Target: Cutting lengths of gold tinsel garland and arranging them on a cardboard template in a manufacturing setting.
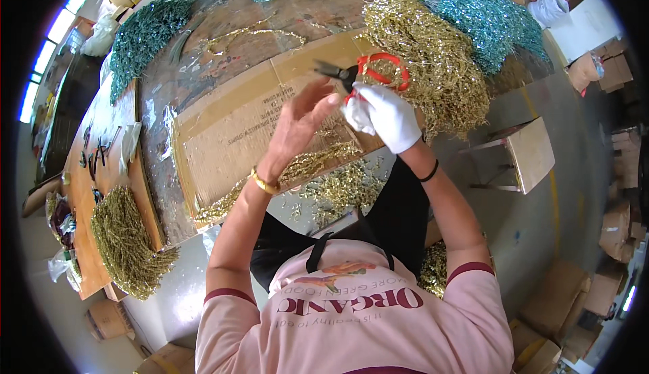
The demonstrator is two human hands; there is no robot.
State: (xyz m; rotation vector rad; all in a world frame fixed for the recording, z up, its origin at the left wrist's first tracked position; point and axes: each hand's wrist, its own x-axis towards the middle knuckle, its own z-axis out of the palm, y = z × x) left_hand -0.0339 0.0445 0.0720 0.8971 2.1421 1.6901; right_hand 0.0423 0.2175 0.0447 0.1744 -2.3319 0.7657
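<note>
Scissors (368, 73) in gloved R hand (387, 114)

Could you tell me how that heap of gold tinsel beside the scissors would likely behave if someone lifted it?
The gold tinsel heap would probably sag and shed: it is loose thin strands, and bits already lie scattered. It likely weighs little for its bulk, being airy and fluffy.

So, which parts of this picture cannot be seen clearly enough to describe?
- Head view: what the bare left hand pinches, if anything; its fingers cover it.
- Head view: the grip of the white-gloved right hand on the red-handled black scissors; the glove hides the lower handle.
- Head view: the small dark tools on the orange wooden bench are too small to identify.
</note>
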